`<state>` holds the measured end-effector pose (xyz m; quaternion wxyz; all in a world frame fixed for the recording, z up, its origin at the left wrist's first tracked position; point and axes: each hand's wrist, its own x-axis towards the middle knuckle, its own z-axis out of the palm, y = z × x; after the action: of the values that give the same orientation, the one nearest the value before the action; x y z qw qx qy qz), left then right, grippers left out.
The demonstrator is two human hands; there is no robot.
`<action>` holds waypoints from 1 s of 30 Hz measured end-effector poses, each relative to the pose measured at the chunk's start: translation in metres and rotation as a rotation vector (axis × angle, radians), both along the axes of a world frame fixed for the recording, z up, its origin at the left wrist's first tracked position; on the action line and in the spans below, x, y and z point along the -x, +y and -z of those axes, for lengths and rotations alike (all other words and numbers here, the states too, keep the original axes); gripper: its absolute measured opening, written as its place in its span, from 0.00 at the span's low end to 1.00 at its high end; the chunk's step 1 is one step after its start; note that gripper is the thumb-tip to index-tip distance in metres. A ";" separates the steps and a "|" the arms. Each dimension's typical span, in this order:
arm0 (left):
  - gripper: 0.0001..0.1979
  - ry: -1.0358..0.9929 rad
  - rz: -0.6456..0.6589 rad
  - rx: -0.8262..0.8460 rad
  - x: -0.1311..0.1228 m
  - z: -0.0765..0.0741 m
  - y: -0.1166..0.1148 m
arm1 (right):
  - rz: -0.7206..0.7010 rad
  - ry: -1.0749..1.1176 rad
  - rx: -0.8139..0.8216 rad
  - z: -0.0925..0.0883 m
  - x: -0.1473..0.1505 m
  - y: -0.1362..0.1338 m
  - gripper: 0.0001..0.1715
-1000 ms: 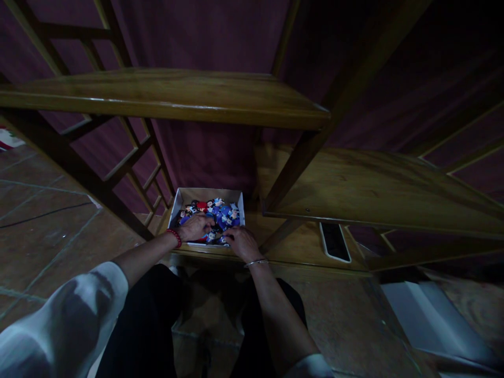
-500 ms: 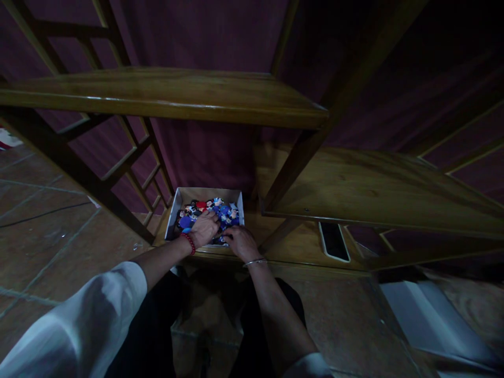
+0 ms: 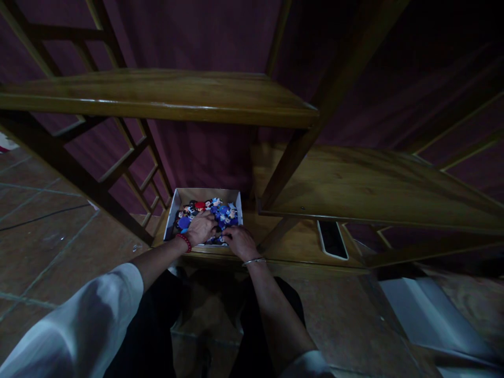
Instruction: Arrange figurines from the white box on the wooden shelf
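A shallow white box [image 3: 174,209] sits on the lowest wooden shelf, full of small blue, red and black figures [image 3: 220,210]. My left hand [image 3: 201,228], with a red bead bracelet at the wrist, lies palm down inside the box on the figures, fingers curled over them. My right hand [image 3: 240,242], with a thin metal bangle, rests at the box's near right corner, fingers bent against its edge. What either hand grips is hidden in the dim light.
A dark phone in a white case [image 3: 332,239] lies on the same shelf to the right. Wooden shelf boards [image 3: 165,97] overhang above, with slanted posts [image 3: 291,157]. A tiled floor [image 3: 43,231] spreads to the left. A pale flat object [image 3: 429,315] lies at lower right.
My left hand slid from the box's near left corner further in over the figures. My right hand stayed at the near right corner. The view drifted slightly.
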<state>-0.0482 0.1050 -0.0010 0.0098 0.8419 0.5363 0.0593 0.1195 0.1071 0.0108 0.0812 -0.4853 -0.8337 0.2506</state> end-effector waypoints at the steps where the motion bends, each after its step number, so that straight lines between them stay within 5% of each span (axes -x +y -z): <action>1: 0.09 -0.021 -0.002 0.000 0.002 0.001 0.000 | 0.004 0.002 -0.003 0.001 0.000 0.000 0.10; 20: 0.09 -0.445 -0.261 0.008 0.011 0.017 0.009 | 0.039 0.022 -0.014 0.009 0.002 0.001 0.18; 30: 0.10 -0.679 -0.388 0.122 0.012 0.016 0.007 | 0.132 0.095 0.107 0.014 0.007 0.005 0.23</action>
<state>-0.0603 0.1124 -0.0174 0.2252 0.6553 0.6542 0.3030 0.1126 0.1120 -0.0029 0.1110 -0.5302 -0.7807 0.3114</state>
